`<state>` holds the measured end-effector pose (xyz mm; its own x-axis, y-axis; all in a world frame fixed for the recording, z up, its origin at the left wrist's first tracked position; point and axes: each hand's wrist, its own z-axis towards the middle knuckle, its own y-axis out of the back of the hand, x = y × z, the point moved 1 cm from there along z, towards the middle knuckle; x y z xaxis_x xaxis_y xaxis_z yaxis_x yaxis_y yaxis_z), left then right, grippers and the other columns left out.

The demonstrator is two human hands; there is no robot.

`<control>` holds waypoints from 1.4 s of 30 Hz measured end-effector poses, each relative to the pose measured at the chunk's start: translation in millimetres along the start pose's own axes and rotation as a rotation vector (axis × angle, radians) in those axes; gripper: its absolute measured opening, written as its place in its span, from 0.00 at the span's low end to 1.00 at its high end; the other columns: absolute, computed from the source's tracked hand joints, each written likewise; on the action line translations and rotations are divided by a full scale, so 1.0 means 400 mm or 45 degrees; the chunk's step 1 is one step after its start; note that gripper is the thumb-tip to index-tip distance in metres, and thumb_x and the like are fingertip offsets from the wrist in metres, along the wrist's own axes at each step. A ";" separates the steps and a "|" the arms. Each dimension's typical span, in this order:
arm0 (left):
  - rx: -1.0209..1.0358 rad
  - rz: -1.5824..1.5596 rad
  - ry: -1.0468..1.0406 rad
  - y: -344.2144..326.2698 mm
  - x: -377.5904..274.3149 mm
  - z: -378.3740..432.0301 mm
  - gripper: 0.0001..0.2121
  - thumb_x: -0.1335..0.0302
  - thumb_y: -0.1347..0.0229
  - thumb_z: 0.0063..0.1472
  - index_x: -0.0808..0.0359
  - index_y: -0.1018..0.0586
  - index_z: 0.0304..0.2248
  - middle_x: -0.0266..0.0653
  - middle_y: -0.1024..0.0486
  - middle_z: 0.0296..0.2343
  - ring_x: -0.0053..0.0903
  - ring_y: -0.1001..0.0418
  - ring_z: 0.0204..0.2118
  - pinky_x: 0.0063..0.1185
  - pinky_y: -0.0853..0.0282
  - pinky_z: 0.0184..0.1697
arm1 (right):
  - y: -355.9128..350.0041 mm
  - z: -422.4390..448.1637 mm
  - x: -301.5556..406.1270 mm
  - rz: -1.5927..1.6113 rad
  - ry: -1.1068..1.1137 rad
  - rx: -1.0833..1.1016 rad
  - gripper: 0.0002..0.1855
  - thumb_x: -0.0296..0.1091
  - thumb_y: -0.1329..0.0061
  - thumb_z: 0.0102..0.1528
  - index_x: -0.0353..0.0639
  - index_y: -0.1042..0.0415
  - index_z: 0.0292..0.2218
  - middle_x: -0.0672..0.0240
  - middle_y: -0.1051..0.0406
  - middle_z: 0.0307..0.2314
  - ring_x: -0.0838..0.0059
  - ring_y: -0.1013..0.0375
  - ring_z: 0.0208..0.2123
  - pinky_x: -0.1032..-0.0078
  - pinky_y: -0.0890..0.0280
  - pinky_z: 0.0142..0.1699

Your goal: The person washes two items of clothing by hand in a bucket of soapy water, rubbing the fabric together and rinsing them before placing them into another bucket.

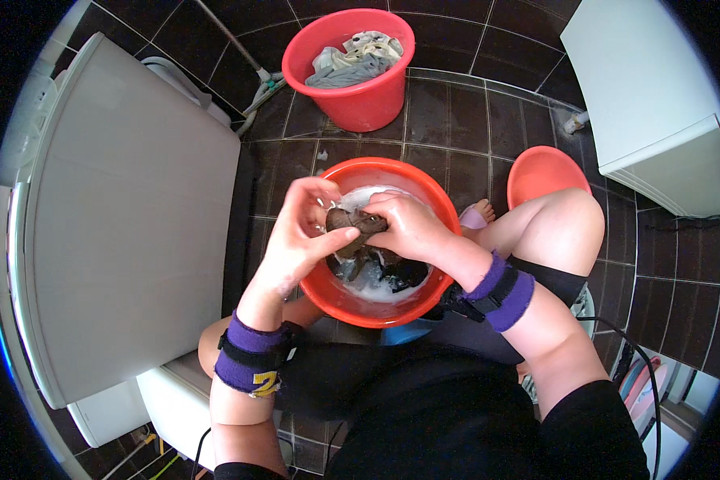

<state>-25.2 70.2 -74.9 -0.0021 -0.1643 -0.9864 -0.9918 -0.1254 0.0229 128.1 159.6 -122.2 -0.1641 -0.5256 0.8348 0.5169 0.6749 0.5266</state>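
An orange-red plastic basin (360, 316) stands before me, holding sudsy water (379, 289). Over it, my right hand (409, 223) grips a wet, bunched brown cloth (355, 221). My left hand (305, 231) is at the left side of this cloth, its thumb lying across the front and its other fingers curved and spread. Whether those fingers pinch the fabric is unclear. Dark wet fabric (405, 275) lies in the foam below my hands. Both wrists wear purple bands with black straps.
A pink-red bucket (366, 111) with grey and patterned laundry (360, 60) stands farther out on dark floor tiles. At right are a pink basin (543, 171) and a white cabinet-like unit (642, 90). A large white appliance (138, 222) borders the left, near a mop-like pole (234, 39).
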 end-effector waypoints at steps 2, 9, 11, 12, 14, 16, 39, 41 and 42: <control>0.093 -0.118 -0.023 0.003 0.006 -0.009 0.33 0.80 0.40 0.41 0.62 0.43 0.48 0.36 0.40 0.41 0.16 0.37 0.37 0.15 0.38 0.39 | 0.020 -0.004 0.000 0.065 0.095 -0.056 0.11 0.28 0.48 0.36 0.40 0.28 0.27 0.60 0.31 0.26 0.61 0.32 0.33 0.68 0.38 0.38; 0.064 0.718 -0.044 0.042 0.272 -0.020 0.33 0.70 0.36 0.41 0.67 0.38 0.47 0.41 0.38 0.45 0.27 0.44 0.51 0.24 0.46 0.52 | 0.080 0.029 0.083 0.584 0.098 -0.027 0.15 0.16 0.49 0.38 0.35 0.30 0.32 0.68 0.35 0.24 0.77 0.37 0.28 0.81 0.42 0.35; -0.035 0.477 0.068 0.024 0.288 -0.020 0.31 0.71 0.37 0.41 0.67 0.37 0.46 0.40 0.35 0.42 0.25 0.40 0.47 0.22 0.44 0.49 | 0.117 0.040 0.113 0.515 0.284 -0.210 0.11 0.21 0.50 0.38 0.37 0.30 0.29 0.65 0.34 0.22 0.72 0.34 0.28 0.78 0.41 0.35; -0.134 0.234 0.180 0.011 0.288 -0.020 0.29 0.72 0.38 0.42 0.67 0.37 0.45 0.39 0.33 0.40 0.23 0.36 0.44 0.20 0.41 0.46 | 0.129 0.041 0.116 0.558 0.234 -0.214 0.13 0.19 0.50 0.37 0.35 0.31 0.30 0.65 0.35 0.22 0.73 0.35 0.28 0.79 0.41 0.35; -0.175 0.277 0.186 -0.005 0.278 -0.028 0.27 0.73 0.39 0.43 0.68 0.35 0.43 0.38 0.30 0.37 0.22 0.34 0.39 0.19 0.39 0.44 | 0.161 0.044 0.133 0.572 0.215 -0.281 0.15 0.18 0.51 0.37 0.34 0.32 0.32 0.65 0.34 0.24 0.74 0.34 0.29 0.80 0.40 0.36; -0.257 0.376 0.237 0.001 0.275 -0.034 0.18 0.77 0.46 0.45 0.70 0.32 0.39 0.38 0.27 0.31 0.20 0.31 0.32 0.19 0.36 0.37 | 0.187 0.051 0.129 0.540 0.293 -0.369 0.18 0.17 0.52 0.36 0.34 0.33 0.33 0.64 0.33 0.25 0.76 0.32 0.32 0.81 0.39 0.39; -0.709 -0.095 -0.404 0.027 -0.046 -0.023 0.05 0.83 0.65 0.49 0.67 0.41 0.28 0.55 0.31 0.35 0.31 0.34 0.37 0.25 0.40 0.46 | 0.207 0.016 0.071 0.924 0.060 -0.593 0.31 0.27 0.48 0.42 0.36 0.44 0.47 0.67 0.34 0.35 0.81 0.35 0.37 0.80 0.41 0.45; -0.687 0.085 -0.363 0.033 0.049 -0.009 0.09 0.85 0.63 0.49 0.66 0.41 0.32 0.52 0.31 0.35 0.28 0.34 0.37 0.23 0.40 0.44 | 0.163 0.015 -0.009 0.554 -0.145 -0.476 0.29 0.29 0.47 0.41 0.41 0.42 0.46 0.63 0.33 0.36 0.74 0.33 0.39 0.77 0.40 0.45; -0.704 0.297 -0.237 0.031 0.099 -0.009 0.12 0.86 0.62 0.49 0.66 0.41 0.35 0.50 0.32 0.35 0.28 0.34 0.37 0.23 0.40 0.44 | 0.132 0.010 -0.046 0.383 -0.266 -0.340 0.27 0.27 0.49 0.42 0.43 0.41 0.45 0.63 0.33 0.37 0.72 0.33 0.40 0.76 0.40 0.45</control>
<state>-36.9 58.5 -113.1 -0.2824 -0.0815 -0.9558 -0.7498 -0.6027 0.2730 155.1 207.0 -109.1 -0.1255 -0.1925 0.9732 0.7618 0.6097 0.2188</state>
